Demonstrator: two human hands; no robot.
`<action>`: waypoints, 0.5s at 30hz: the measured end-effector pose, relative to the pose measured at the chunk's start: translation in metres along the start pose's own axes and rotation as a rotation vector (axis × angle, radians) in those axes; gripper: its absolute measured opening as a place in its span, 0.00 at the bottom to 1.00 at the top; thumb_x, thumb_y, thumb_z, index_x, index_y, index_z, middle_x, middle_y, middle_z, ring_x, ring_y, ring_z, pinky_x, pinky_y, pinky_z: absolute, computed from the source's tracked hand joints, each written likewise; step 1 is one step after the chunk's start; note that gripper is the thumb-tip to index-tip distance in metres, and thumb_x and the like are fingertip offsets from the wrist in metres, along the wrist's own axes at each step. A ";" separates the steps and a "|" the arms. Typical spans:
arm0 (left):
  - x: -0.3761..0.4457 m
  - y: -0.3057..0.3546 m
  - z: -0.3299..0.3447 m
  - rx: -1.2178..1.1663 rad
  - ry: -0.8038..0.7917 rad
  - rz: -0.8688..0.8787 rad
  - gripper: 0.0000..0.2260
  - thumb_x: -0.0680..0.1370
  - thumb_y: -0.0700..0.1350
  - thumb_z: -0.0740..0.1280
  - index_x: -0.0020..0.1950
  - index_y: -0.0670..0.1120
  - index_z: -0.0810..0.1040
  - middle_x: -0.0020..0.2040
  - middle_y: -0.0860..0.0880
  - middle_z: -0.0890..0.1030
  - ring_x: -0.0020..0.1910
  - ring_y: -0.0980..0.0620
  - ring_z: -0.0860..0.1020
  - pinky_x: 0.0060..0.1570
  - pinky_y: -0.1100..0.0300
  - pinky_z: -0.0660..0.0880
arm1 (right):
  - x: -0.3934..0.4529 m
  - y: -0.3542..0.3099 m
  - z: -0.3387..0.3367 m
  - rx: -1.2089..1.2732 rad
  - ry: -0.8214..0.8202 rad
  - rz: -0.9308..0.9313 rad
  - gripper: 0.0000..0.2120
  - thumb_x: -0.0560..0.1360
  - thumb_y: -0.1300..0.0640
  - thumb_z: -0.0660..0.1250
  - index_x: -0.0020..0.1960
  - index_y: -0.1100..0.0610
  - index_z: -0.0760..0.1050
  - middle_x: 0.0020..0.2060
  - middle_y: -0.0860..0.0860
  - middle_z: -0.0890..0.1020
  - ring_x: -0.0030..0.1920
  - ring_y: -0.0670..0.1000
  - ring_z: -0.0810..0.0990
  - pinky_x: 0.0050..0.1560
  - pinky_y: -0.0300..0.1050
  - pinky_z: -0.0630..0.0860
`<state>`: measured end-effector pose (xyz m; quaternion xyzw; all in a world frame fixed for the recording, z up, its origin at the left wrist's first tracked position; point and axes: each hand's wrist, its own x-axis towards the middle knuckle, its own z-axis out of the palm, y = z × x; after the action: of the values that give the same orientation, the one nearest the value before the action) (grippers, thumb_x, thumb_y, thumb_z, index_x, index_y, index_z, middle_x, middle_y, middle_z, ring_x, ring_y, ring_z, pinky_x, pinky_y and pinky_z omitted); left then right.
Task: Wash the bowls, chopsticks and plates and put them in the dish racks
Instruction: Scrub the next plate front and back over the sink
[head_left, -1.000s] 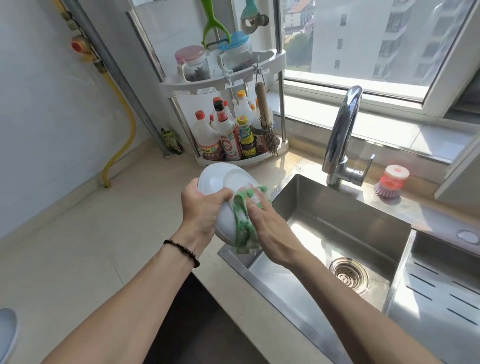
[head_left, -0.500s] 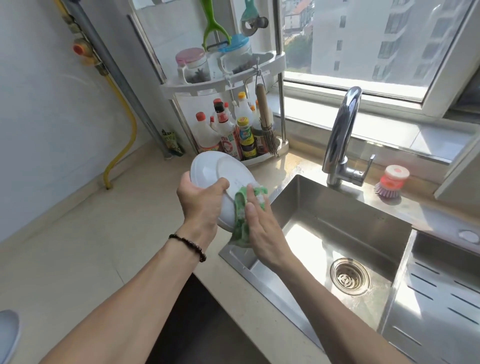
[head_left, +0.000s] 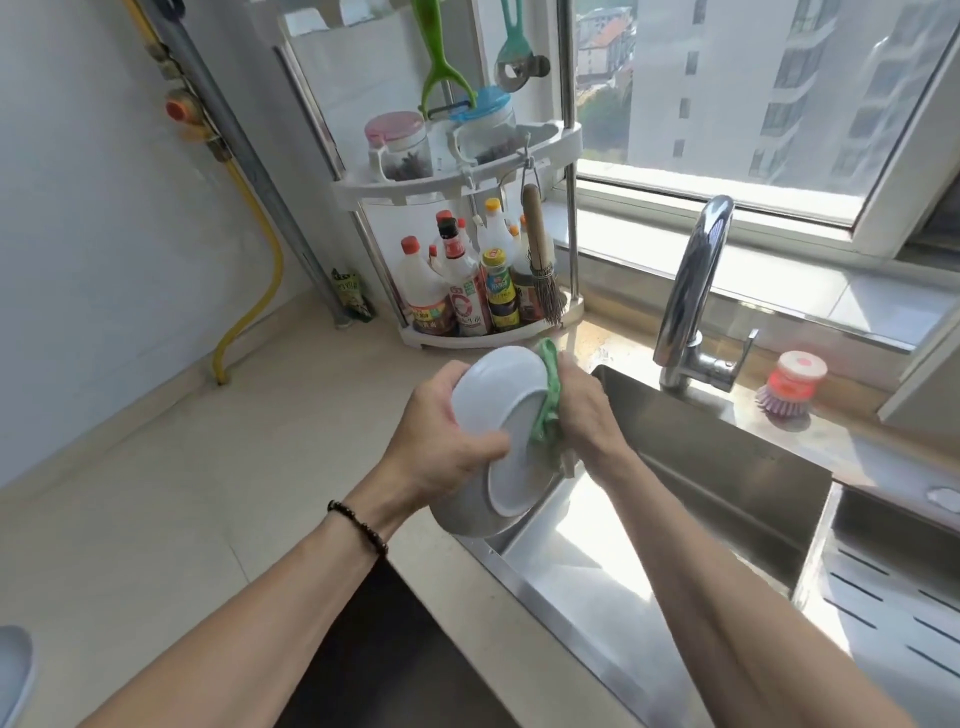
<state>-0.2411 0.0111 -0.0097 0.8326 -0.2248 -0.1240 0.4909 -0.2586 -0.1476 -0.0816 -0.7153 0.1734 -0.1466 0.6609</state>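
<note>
A white plate (head_left: 498, 415) is held on edge over the left rim of the steel sink (head_left: 701, 499), its underside facing me. My left hand (head_left: 441, 441) grips the plate's left rim, thumb across the back. My right hand (head_left: 587, 415) holds a green dishcloth (head_left: 548, 410) against the plate's right edge and hidden front face. Part of another white dish (head_left: 13, 675) shows at the bottom left corner.
A chrome faucet (head_left: 691, 291) stands behind the sink, with a pink dish brush (head_left: 789, 384) to its right. A white corner shelf (head_left: 467, 218) with bottles and jars stands at the back of the beige counter (head_left: 182, 493). A perforated steel drain board (head_left: 893, 597) lies at right.
The plate has turned in my left hand, its underside now more toward me and lower. My right hand has slid the green cloth up along the plate's right edge.
</note>
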 end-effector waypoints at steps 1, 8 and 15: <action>0.000 -0.001 0.002 0.017 -0.003 0.010 0.22 0.67 0.33 0.78 0.51 0.53 0.74 0.49 0.49 0.80 0.46 0.55 0.80 0.37 0.67 0.77 | 0.001 0.000 0.001 0.008 0.036 0.011 0.28 0.85 0.39 0.46 0.52 0.58 0.76 0.49 0.54 0.80 0.54 0.58 0.80 0.61 0.62 0.75; 0.011 -0.009 0.007 0.110 0.004 0.004 0.20 0.65 0.35 0.79 0.53 0.45 0.77 0.47 0.48 0.82 0.44 0.50 0.81 0.39 0.59 0.80 | -0.010 -0.007 0.017 -0.106 -0.054 -0.257 0.25 0.82 0.42 0.48 0.70 0.47 0.75 0.65 0.45 0.76 0.69 0.52 0.70 0.72 0.51 0.65; 0.001 -0.027 -0.008 -0.009 0.041 -0.044 0.20 0.66 0.32 0.77 0.54 0.46 0.77 0.47 0.48 0.84 0.45 0.53 0.83 0.42 0.62 0.79 | -0.035 -0.011 0.039 -0.221 -0.213 -0.357 0.22 0.84 0.46 0.48 0.75 0.45 0.68 0.74 0.46 0.67 0.74 0.45 0.60 0.76 0.45 0.53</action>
<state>-0.2302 0.0281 -0.0290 0.8374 -0.1960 -0.1188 0.4962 -0.2719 -0.0965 -0.0732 -0.8139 -0.0113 -0.1651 0.5570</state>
